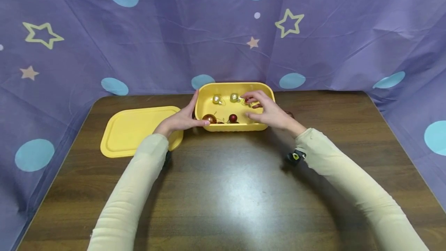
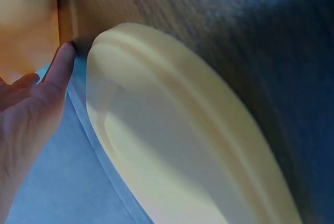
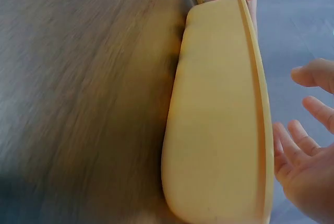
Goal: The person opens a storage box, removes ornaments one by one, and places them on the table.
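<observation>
A yellow plastic box stands at the table's far edge, its open top facing up. Inside lie small Christmas baubles: a pale gold one, a yellow-gold one, a copper one and a dark red one. My left hand holds the box's left end, thumb across the front rim and fingers along the side. Over the right half of the box hovers my right hand, fingers spread and bent, close above a red bauble partly hidden by them. Nothing shows between those fingers in the right wrist view.
A yellow lid lies flat on the brown wooden table, left of the box and under the left forearm. Beside the right wrist, a dark red round thing peeks out. A purple curtain with stars hangs right behind the table.
</observation>
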`<state>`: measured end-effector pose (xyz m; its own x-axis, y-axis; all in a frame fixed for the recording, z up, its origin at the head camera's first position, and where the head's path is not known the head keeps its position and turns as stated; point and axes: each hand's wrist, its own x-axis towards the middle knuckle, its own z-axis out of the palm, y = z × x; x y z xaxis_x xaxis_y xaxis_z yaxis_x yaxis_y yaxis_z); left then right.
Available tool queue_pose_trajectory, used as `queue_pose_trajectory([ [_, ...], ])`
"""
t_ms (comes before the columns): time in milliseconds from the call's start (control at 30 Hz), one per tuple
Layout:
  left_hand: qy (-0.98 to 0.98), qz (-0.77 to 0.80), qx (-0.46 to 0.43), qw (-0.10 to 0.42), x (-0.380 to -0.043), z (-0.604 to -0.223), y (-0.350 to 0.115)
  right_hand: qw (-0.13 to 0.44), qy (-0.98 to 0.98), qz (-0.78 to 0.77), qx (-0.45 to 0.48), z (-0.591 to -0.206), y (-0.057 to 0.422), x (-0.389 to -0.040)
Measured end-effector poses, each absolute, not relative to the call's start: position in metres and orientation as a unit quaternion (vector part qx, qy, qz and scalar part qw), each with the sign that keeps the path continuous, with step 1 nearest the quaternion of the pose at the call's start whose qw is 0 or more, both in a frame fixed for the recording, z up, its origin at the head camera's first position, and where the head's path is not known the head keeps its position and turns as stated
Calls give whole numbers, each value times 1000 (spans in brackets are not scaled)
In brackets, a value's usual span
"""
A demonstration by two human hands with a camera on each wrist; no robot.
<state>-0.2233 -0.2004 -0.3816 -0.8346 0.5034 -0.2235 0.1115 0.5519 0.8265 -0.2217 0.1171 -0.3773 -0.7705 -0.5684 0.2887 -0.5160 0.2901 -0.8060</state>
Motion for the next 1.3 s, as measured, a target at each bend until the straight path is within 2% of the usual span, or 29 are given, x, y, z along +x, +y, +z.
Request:
queue_pose_trajectory([
  [267,864,421,186,203,-227,-391,-204,64,787,-507,-346,-379,95,-225],
  [400,860,428,180,210,-226,-391,-204,94,782,-505,-352,-383,89,-227],
  [700,858,434,179,209,-227,-393,-203,116,810,-461,-343,-392,81,-239],
  [1033,864,423,187,199,-226,-385,-201,198,804,-437,-351,-399,77,-254],
  [1300,866,419,192,193,-227,-390,-204,199,819,-416,-342,-402,72,-259],
])
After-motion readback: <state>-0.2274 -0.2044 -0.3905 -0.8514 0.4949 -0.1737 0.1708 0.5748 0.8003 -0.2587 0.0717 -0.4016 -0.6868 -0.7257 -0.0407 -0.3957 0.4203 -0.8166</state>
